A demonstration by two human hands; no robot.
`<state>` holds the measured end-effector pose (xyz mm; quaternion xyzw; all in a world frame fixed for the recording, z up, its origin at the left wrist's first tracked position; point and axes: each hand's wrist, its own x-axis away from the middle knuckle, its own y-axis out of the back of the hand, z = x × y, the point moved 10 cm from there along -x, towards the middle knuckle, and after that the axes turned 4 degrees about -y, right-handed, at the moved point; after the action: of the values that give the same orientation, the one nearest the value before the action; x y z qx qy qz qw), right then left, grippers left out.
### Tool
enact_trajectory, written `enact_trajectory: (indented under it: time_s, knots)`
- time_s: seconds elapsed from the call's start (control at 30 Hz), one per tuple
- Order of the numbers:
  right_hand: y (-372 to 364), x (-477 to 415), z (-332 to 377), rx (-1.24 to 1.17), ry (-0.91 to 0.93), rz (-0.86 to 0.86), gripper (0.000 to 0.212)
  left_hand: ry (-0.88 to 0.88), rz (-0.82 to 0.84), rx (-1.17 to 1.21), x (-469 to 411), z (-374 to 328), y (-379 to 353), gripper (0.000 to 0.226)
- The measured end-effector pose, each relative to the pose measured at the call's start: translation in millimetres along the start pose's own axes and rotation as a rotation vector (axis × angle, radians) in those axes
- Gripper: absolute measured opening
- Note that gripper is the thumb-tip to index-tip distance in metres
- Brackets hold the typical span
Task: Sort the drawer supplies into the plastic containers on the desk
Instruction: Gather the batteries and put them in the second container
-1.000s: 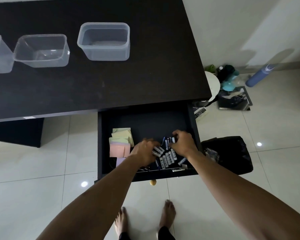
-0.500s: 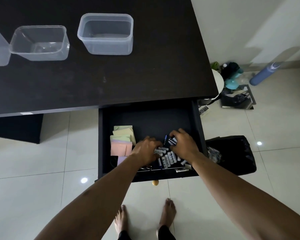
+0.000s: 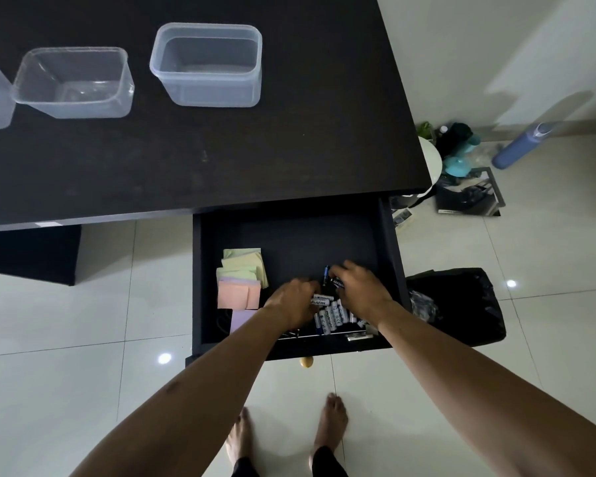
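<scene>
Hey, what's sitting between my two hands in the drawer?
In the head view, a cluster of batteries lies between the left hand and right hand.

The desk (image 3: pixel 289 149) and drawer (image 3: pixel 289 235) look like dark, matt wood; the containers (image 3: pixel 207 98) are clear, smooth plastic; the notes (image 3: pixel 241 280) matt pastel paper; the batteries (image 3: pixel 329 316) shiny-wrapped; the floor tiles (image 3: pixel 66 321) glossy; the bag (image 3: pixel 468 304) crinkled, shiny plastic.

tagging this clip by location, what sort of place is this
Likely a room in a home: a dark desk with an open drawer of batteries and sticky notes, and bare feet on a tiled floor.
</scene>
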<state>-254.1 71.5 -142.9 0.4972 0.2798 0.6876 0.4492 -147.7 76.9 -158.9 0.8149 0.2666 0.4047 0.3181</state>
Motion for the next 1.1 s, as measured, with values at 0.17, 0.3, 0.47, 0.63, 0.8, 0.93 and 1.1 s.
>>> enact_trajectory:
  time_s: [0.17, 0.3, 0.47, 0.63, 0.8, 0.93, 1.1]
  knots:
    - [3.1, 0.3, 5.2, 0.025, 0.03, -0.008, 0.041, 0.025, 0.002, -0.063, 0.9, -1.3, -3.2, 0.027]
    - [1.0, 0.9, 7.7, 0.095, 0.019, 0.008, 0.039, 0.015, -0.011, -0.096, 0.5, -4.3, -4.4, 0.026]
    - [2.9, 0.6, 17.4, 0.117, 0.035, -0.035, 0.044, 0.025, -0.005, -0.079, 4.6, 5.1, -7.8, 0.026]
    - [-2.2, -2.1, -2.8, -0.074, -0.053, -0.019, 0.027, 0.085, -0.071, 0.209, 12.4, 28.5, -6.2, 0.024]
    - [8.3, -1.8, -30.0, -0.565, -0.269, -0.074, 0.016, 0.173, -0.019, 0.765, 27.8, 44.0, -6.8, 0.012]
    - [-0.7, 2.5, -34.6, -1.001, -0.482, 0.03, 0.023, 0.283, 0.022, 1.295, 34.1, 37.0, -9.6, 0.016]
    - [-6.7, 1.1, -23.9, -1.279, -0.576, 0.105, 0.008, 0.335, 0.013, 1.544, 27.8, 26.1, -8.7, 0.015]
